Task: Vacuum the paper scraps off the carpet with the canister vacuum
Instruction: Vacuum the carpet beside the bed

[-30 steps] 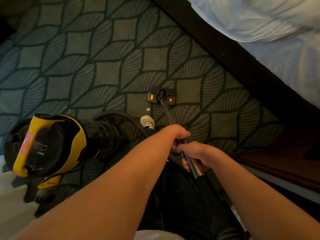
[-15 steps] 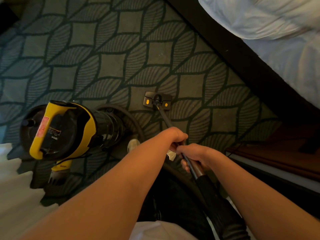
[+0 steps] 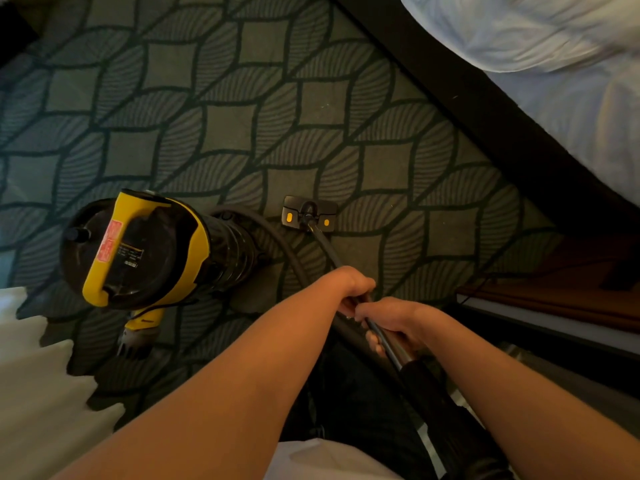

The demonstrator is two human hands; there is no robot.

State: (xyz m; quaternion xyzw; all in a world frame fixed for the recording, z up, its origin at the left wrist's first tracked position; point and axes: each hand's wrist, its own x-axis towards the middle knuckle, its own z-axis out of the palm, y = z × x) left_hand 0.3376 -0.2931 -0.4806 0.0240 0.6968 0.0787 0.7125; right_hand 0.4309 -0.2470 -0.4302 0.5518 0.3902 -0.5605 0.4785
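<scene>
The floor nozzle (image 3: 309,213) sat flat on the patterned carpet (image 3: 214,98), just beside the yellow canister (image 3: 145,251). My left hand (image 3: 353,287) and right hand (image 3: 394,322) were both wrapped tight around the wand (image 3: 384,341), fingers fully curled.

Paper scraps: none told apart on carpet (image 3: 242,98); few pale specks near bed (image 3: 554,81), too small to name. Wand (image 3: 384,336) hidden where left hand (image 3: 349,289) and right hand (image 3: 398,323) wrap it; fingers mostly out of sight on far side. Hose (image 3: 287,251) vanishes under left forearm. Floor head (image 3: 309,214) underside unseen. Canister vacuum (image 3: 138,251) label print unreadable (red sticker too), wheels in shadow. Bed cut by top and right edges. Both arms cut by bottom edge. Wooden furniture (image 3: 571,289) at right too dark to identify.
</scene>
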